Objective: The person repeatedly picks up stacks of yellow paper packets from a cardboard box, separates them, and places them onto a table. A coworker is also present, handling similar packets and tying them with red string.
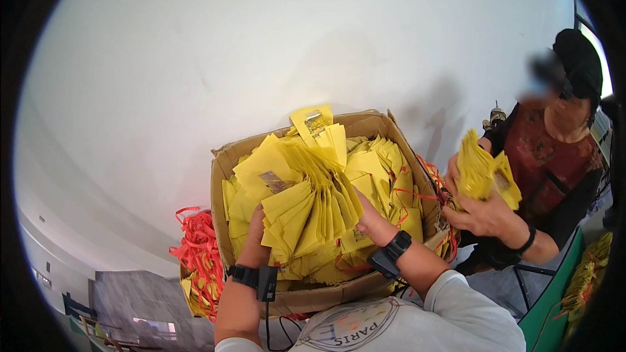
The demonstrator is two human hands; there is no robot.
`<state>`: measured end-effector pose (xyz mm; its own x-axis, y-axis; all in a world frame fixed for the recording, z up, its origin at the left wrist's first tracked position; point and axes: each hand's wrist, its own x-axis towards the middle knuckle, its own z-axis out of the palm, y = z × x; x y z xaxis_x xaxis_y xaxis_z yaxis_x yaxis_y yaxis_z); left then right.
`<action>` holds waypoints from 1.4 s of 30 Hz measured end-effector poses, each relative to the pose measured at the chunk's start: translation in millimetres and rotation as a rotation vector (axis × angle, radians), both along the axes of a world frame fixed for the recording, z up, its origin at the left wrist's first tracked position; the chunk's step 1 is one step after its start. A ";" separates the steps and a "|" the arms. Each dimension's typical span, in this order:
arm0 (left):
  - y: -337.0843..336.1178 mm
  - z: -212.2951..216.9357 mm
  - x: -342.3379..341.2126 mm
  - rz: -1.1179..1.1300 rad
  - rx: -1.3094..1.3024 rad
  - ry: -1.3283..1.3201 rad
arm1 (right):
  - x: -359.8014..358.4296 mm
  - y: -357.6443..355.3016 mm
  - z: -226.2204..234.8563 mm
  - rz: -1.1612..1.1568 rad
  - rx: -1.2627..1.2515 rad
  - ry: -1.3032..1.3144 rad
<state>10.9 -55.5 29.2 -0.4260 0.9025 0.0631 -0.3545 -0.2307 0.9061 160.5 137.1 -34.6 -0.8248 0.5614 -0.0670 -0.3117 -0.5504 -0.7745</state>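
Both hands on a fanned bundle of yellow folded fabric bags (312, 212) over the open brown cardboard box (225, 163).

Left hand (255, 229) reaches up from the box's near edge, fingers curled round the bundle's left side, black wrist strap showing. Right hand (370, 221) comes in from the box's near-right corner, fingers closed on the bundle's right edge, mostly hidden behind it. Box packed with more yellow bags. Red cords (199, 257) heaped left of box. To the right of the box, a co-worker's hands (479, 212) grip a similar yellow stack.

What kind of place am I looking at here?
Probably a small packing or sorting workroom: a cardboard box crammed with yellow paper bags, loose red strings beside it, and a co-worker handling another bundle.
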 end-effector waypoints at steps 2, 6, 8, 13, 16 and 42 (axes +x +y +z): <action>7.3 2.7 -0.6 0.042 -0.077 -0.161 | 2.0 6.3 -1.7 0.027 0.137 -0.106; 28.0 7.0 13.7 0.016 0.009 -0.129 | 15.2 32.6 0.7 0.070 0.324 -0.207; 37.0 12.4 21.5 0.134 -0.075 -0.166 | 24.8 42.6 2.4 0.229 0.323 -0.079; 66.6 24.2 45.0 0.062 -0.060 -0.057 | 40.6 58.9 8.7 0.211 0.372 0.111; 67.2 17.9 49.4 0.129 -0.072 -0.120 | 42.5 61.7 11.1 0.080 -0.068 0.064; 103.1 -21.9 13.8 0.238 -0.328 -0.107 | 54.7 67.3 34.0 -0.084 0.028 -0.014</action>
